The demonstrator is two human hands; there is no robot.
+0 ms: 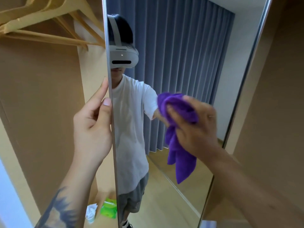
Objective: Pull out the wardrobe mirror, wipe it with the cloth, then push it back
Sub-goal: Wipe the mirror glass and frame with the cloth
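Observation:
The tall wardrobe mirror (189,63) stands pulled out of the wardrobe, with a thin metal frame down its left edge. My left hand (92,119) holds that left edge, thumb on the front of the frame and fingers behind it. My right hand (195,122) grips a bunched purple cloth (179,137) and presses it against the glass at mid height; a loose end of the cloth hangs down. The glass reflects a person in a white T-shirt and a headset, and a blue curtain.
Wooden hangers (49,25) hang at the top left inside the wardrobe. On the wardrobe floor lie a green packet (109,207) and a white crumpled item (91,211). A brown wardrobe panel (271,112) stands to the right of the mirror.

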